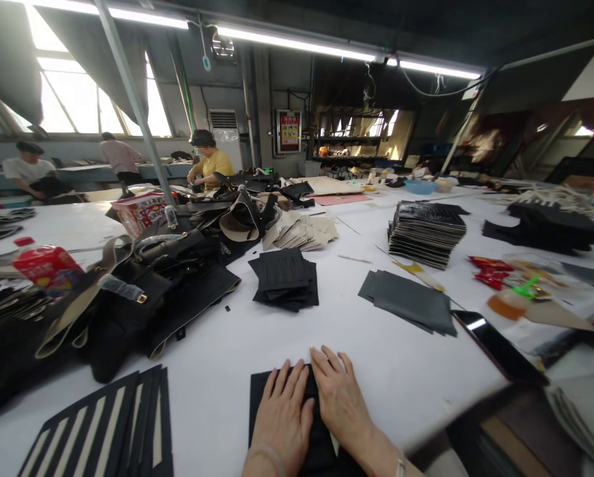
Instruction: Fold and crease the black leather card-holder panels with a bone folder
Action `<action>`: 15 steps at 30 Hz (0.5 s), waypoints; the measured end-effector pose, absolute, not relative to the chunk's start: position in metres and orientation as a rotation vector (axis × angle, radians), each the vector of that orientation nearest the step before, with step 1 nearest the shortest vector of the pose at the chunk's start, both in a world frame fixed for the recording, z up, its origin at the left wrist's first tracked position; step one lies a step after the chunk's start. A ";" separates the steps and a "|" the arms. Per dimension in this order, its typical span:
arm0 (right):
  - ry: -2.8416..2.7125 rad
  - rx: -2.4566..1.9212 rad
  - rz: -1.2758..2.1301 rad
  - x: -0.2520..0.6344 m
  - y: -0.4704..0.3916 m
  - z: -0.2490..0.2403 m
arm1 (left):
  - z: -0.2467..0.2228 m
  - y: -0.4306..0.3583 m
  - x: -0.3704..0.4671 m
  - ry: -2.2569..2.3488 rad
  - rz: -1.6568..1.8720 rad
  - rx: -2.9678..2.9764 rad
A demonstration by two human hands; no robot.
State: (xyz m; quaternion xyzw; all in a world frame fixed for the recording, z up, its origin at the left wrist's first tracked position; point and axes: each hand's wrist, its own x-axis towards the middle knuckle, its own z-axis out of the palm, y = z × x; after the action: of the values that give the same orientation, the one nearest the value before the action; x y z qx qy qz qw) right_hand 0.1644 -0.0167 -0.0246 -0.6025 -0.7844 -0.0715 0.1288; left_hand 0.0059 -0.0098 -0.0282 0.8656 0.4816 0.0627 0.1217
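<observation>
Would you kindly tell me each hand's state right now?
Left hand: open, laid flat on the black panel.
Right hand: fingers extended over the panel; its grip cannot be told.

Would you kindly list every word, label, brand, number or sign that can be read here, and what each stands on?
No text is clear enough to quote.
Red-and-yellow framed wall poster: heading characters, too small and blurred.
Red-and-white printed box: lettering, too blurred.
Red plastic pouch with a red cap: print, too blurred.
Small green lit display: marks too small.
</observation>
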 end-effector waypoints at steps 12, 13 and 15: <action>-2.364 -1.522 -0.508 0.178 -0.084 -0.069 | -0.033 -0.012 0.004 1.388 0.379 2.469; -2.377 -1.543 -0.465 0.174 -0.072 -0.061 | -0.033 -0.012 0.004 1.387 0.377 2.467; -2.364 -1.650 -0.359 0.165 -0.045 -0.042 | -0.033 -0.012 0.004 1.383 0.374 2.469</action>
State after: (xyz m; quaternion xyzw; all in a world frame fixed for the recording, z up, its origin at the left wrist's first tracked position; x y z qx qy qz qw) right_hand 0.1649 -0.0449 -0.0419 -0.5640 -0.8080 -0.1228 0.1181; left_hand 0.0043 -0.0120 -0.0331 0.8561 0.4794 0.1298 0.1430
